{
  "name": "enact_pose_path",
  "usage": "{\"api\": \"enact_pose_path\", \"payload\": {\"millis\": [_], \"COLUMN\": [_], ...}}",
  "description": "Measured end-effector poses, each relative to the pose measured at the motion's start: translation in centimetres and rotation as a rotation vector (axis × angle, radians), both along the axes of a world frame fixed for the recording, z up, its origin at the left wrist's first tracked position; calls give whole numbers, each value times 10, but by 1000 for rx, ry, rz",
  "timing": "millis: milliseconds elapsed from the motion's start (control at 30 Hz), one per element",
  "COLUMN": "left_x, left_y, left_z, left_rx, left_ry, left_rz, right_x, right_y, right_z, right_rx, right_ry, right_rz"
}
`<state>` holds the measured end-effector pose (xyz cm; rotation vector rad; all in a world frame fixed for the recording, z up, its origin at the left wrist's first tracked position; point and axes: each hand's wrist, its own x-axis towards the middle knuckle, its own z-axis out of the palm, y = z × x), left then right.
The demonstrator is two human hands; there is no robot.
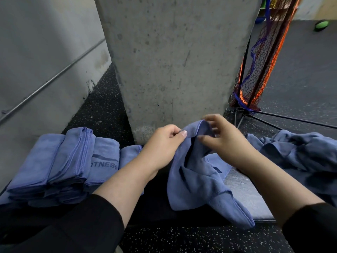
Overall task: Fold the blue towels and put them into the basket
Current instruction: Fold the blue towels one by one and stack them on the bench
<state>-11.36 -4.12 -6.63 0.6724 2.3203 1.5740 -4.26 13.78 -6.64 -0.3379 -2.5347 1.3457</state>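
Note:
A crumpled blue towel [197, 179] hangs in front of me, lifted by its top edge. My left hand [164, 141] pinches that edge between thumb and curled fingers. My right hand [222, 136] is just right of it, fingers spread and blurred around the raised fold; whether it holds the cloth is unclear. Several folded blue towels [60, 161] are stacked at the left, one printed "FITNESS" [104, 164]. A heap of unfolded blue towels [299, 154] lies at the right. No basket is in view.
A concrete pillar [173, 61] stands straight ahead, a grey wall with a thin pipe [45, 84] at the left. A folded orange-and-black net on a metal frame [259, 70] leans right of the pillar. Speckled black rubber floor [200, 240] lies below; a grey mat [244, 198] sits under the towel.

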Motion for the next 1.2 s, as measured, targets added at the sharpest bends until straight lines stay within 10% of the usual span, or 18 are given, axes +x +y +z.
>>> {"api": "enact_pose_path", "payload": {"millis": [267, 500, 733, 967, 1200], "left_x": [3, 10, 14, 6, 16], "left_y": [9, 3, -17, -57, -73], "left_z": [5, -2, 23, 24, 26], "left_rx": [182, -263, -19, -553, 268], "left_ry": [-189, 0, -64, 253, -249], "left_rz": [-6, -43, -99, -21, 196], "right_x": [-2, 3, 22, 53, 82], "right_y": [-3, 11, 14, 32, 46], "right_z": [-2, 16, 32, 54, 47], "right_rx": [128, 86, 69, 17, -130], "right_ry": [61, 154, 117, 144, 109], "right_rz": [38, -223, -308, -412, -482]}}
